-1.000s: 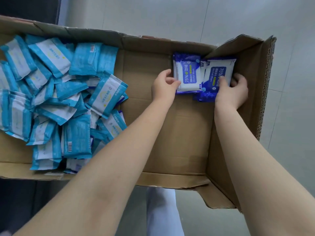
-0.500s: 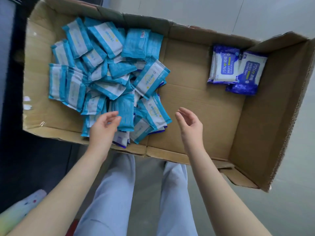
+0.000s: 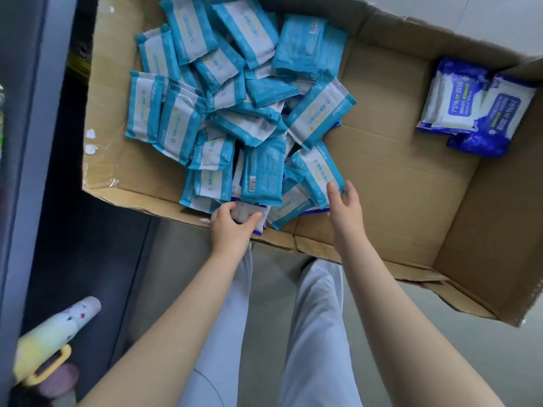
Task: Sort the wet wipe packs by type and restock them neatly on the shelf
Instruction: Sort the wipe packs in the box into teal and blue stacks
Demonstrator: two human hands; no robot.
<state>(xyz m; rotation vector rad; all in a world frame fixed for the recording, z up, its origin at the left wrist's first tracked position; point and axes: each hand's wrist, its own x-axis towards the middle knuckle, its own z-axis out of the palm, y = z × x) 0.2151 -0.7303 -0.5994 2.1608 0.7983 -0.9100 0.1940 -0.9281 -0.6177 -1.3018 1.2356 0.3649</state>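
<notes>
Pale tiled floor (image 3: 484,19) upper right. Dark cabinet side (image 3: 26,142) along left edge. Open cardboard box (image 3: 396,177) fills upper frame. Heap of teal-and-white wet wipe packs (image 3: 235,98) in box's left half, print unreadable. Two dark blue packs (image 3: 458,104) lie in its upper right corner, reading "75%". Left hand (image 3: 232,227) grips white pack (image 3: 249,212) at heap's near edge. Right hand (image 3: 345,204) spread, fingertips touching teal pack (image 3: 318,171).

We see soft, even light; the cardboard box (image 3: 382,177) is bright, with faint shadows under the teal packs (image 3: 305,45). The frame's left edge is dim. At lower left the pastel bottle (image 3: 55,339) is blurred, and straight edges bow toward the corners.
</notes>
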